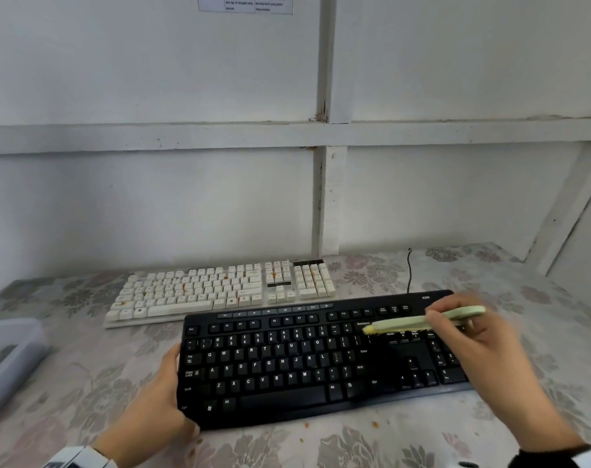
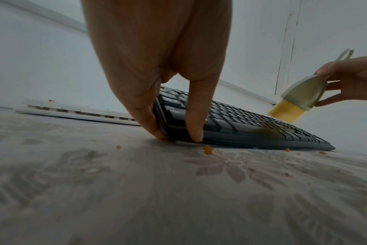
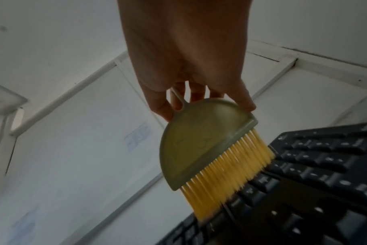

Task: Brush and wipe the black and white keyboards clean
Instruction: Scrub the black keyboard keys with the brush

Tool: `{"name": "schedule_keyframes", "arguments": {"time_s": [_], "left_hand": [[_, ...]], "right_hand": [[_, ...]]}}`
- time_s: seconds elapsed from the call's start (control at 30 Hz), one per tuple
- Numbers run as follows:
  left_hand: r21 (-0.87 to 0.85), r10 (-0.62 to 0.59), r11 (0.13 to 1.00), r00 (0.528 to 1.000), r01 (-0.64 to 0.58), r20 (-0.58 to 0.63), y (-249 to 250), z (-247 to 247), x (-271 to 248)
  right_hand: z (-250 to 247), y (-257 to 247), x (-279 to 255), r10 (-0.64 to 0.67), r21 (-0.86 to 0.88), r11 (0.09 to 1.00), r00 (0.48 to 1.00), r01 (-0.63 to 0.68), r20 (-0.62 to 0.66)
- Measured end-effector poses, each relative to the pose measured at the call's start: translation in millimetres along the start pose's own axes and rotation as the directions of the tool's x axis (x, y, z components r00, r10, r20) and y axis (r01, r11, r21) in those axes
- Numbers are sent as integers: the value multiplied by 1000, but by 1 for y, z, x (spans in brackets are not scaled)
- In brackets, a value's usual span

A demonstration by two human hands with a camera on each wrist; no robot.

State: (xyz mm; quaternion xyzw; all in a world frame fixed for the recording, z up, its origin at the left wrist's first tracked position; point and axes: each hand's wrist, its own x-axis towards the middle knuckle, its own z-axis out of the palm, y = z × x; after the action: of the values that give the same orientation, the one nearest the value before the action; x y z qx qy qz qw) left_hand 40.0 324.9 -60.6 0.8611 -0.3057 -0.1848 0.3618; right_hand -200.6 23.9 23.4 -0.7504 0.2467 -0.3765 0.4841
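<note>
Your left hand (image 1: 162, 396) grips the near left corner of the black keyboard (image 1: 307, 359), thumb on the front edge and fingers (image 2: 144, 116) curled round the left end, down to the tablecloth (image 1: 84, 383). Your right hand (image 1: 469, 336) pinches the pale green back of a small brush (image 1: 422, 321), fingers closed on its rounded edge. The yellow bristles (image 3: 226, 175) point down at the keys on the far right part of the black keyboard; whether they touch the keys cannot be told through the blur. The black keyboard lies near you, across the middle of the table. The white keyboard (image 1: 219, 292) lies just beyond it, to the left, with orange specks among its keys. Orange crumbs (image 2: 207, 150) lie on the tablecloth by the black keyboard's near edge. A grey tray (image 1: 10, 359) sits at the left edge.
</note>
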Motion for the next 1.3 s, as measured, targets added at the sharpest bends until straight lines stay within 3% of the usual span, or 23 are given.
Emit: {"name": "schedule_keyframes", "arguments": {"time_s": [0.23, 0.3, 0.43, 0.63, 0.73, 0.83, 0.93, 1.07, 1.3], "left_hand": [[23, 0, 1000, 1000, 1, -19, -17, 4, 12], [31, -9, 999, 1000, 9, -17, -20, 4, 12], [45, 8, 999, 1000, -7, -14, -22, 5, 14], [15, 13, 1000, 1000, -13, -1, -22, 4, 13], [38, 2, 999, 1000, -1, -19, -22, 4, 13], [52, 3, 999, 1000, -2, -21, -21, 5, 12], [59, 4, 998, 1000, -2, -29, -21, 4, 12], [70, 1, 998, 999, 1, -36, -18, 5, 10], [61, -6, 998, 1000, 8, -25, -10, 2, 5]], "right_hand": [[-19, 15, 7, -36, -154, 988, 995, 21, -95], [-21, 14, 7, -46, -109, 993, 993, 34, -113], [-13, 10, 2, -57, 19, 998, 998, 57, -14], [-31, 21, 10, -55, -153, 987, 996, 43, -76], [-31, 20, 10, -84, -113, 991, 994, 76, -66], [-31, 26, 12, -34, -44, 999, 998, 32, -49], [-47, 34, 20, 10, -80, 997, 994, -19, -111], [-70, 31, 25, -2, -254, 966, 974, -57, -226], [-64, 11, 15, 64, -79, 994, 981, -80, -181]]}}
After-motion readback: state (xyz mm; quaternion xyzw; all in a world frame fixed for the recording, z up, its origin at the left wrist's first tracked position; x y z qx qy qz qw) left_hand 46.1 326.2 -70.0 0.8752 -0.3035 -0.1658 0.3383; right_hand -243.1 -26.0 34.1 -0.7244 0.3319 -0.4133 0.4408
